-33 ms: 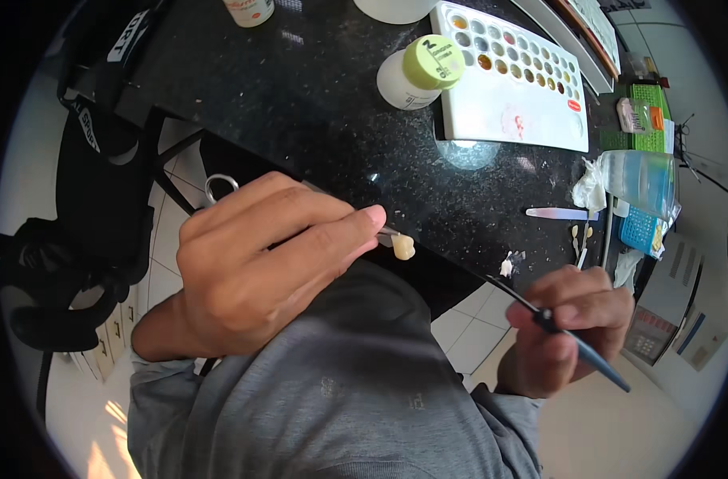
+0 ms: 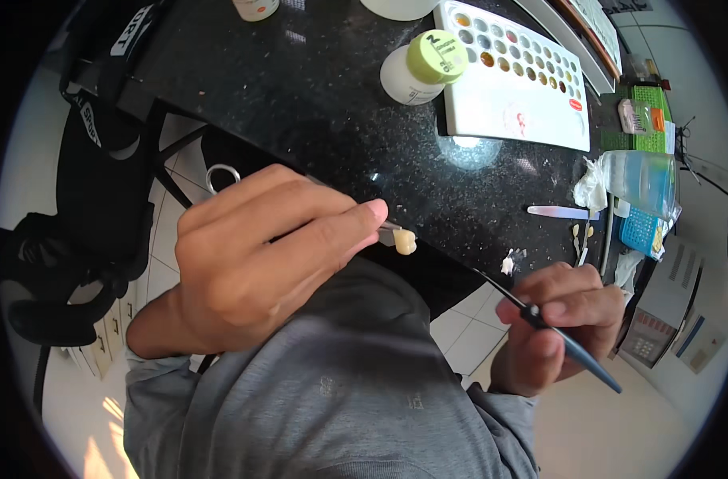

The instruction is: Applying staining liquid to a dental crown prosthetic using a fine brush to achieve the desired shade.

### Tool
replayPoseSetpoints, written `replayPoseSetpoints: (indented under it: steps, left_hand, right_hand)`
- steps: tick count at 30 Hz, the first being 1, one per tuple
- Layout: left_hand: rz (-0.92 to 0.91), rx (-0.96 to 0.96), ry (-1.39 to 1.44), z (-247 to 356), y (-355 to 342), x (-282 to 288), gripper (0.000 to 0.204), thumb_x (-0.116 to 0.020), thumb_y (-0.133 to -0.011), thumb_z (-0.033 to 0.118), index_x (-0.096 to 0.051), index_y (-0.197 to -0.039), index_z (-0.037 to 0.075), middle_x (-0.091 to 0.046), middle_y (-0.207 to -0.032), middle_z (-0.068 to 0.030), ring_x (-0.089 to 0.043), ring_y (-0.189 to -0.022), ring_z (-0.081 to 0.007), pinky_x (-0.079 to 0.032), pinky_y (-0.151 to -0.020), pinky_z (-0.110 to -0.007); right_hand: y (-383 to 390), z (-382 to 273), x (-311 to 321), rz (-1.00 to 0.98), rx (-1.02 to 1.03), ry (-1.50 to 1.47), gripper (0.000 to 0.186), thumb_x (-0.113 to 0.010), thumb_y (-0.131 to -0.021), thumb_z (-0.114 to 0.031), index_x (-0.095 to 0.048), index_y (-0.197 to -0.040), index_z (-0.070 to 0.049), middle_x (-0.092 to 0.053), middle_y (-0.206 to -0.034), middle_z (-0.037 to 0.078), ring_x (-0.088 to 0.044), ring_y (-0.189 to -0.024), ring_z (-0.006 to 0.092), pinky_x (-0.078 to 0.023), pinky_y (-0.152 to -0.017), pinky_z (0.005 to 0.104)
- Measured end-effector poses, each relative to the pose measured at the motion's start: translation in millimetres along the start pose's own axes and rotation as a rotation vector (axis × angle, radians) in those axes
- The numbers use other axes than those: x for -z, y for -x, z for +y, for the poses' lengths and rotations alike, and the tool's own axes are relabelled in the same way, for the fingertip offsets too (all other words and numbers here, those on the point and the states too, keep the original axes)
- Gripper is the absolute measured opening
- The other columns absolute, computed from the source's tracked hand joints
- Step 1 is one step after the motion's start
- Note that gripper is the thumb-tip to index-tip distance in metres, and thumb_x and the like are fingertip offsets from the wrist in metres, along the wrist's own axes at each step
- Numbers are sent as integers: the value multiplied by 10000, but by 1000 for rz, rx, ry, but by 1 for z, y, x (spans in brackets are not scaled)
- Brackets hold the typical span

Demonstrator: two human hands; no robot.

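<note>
My left hand point(image 2: 264, 255) is closed around a metal clamp point(image 2: 390, 227); one ring handle sticks out behind the knuckles and most of the shaft is hidden. At the clamp's tip sits a cream-coloured tooth crown point(image 2: 405, 243), held just off the counter's near edge. Between the thumb and fingers of my right hand point(image 2: 562, 327) is a slim brush point(image 2: 575, 351) with a blue-grey handle and a dark, thin tip. That tip points up and left toward the crown, apart from it. A smear of white paste point(image 2: 508, 263) lies on the counter above my right hand.
On the black speckled counter point(image 2: 316, 120) stand a green-lidded jar point(image 2: 412, 76) and a white palette point(image 2: 492, 112) with wells of colour. To the right are a pinkish-white stick point(image 2: 559, 212), a crumpled tissue point(image 2: 591, 188), a water glass point(image 2: 639, 180) and a blue basket point(image 2: 639, 230).
My right hand and the brush have shifted slightly left, bringing the tip a little closer to the crown. The left hand with the clamp and crown is nearly unmoved.
</note>
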State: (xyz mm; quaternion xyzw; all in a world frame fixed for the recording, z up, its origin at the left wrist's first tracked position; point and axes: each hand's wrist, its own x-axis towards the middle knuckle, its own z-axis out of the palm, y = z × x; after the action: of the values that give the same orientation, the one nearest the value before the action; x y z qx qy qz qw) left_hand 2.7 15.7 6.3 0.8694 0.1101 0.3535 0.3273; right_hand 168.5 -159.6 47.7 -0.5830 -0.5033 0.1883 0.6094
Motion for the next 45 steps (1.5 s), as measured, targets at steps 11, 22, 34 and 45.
replayPoseSetpoints:
  steps: [11, 22, 34, 45]
  left_hand:
    - [-16, -145, -71, -6, 8, 3, 291, -782, -614, 0, -708, -895, -17, -634, -680, -84, -600, -572, -163, -460, -449, -225]
    - [30, -202, -77, -11, 9, -3, 273, -769, -616, 17, -712, -878, -31, -629, -667, -87, -584, -555, -157, -450, -428, -213]
    - [36, -240, -102, -12, 10, -2, 261, -746, -631, 8, -707, -885, -38, -633, -677, -88, -591, -567, -159, -459, -427, -206]
    - [0, -220, -98, -10, 9, -1, 276, -741, -634, 1, -703, -905, -41, -635, -689, -93, -592, -579, -163, -460, -435, -214]
  right_hand:
    - [-2, 21, -23, -4, 126, 103, 203, -698, -695, 2, -536, -809, 48, -611, -661, 189, -623, -547, 184, -494, -463, 234]
    - [-11, 24, -25, -55, 171, 127, 207, -705, -675, -2, -536, -786, 37, -608, -616, 171, -615, -494, 166, -503, -440, 238]
    - [-13, 20, -25, -85, 116, 135, 203, -704, -670, 5, -541, -787, 31, -611, -618, 168, -616, -485, 162, -504, -430, 237]
    - [-11, 18, -27, -65, 77, 160, 215, -721, -654, 0, -540, -769, 16, -607, -614, 155, -622, -496, 160, -529, -459, 243]
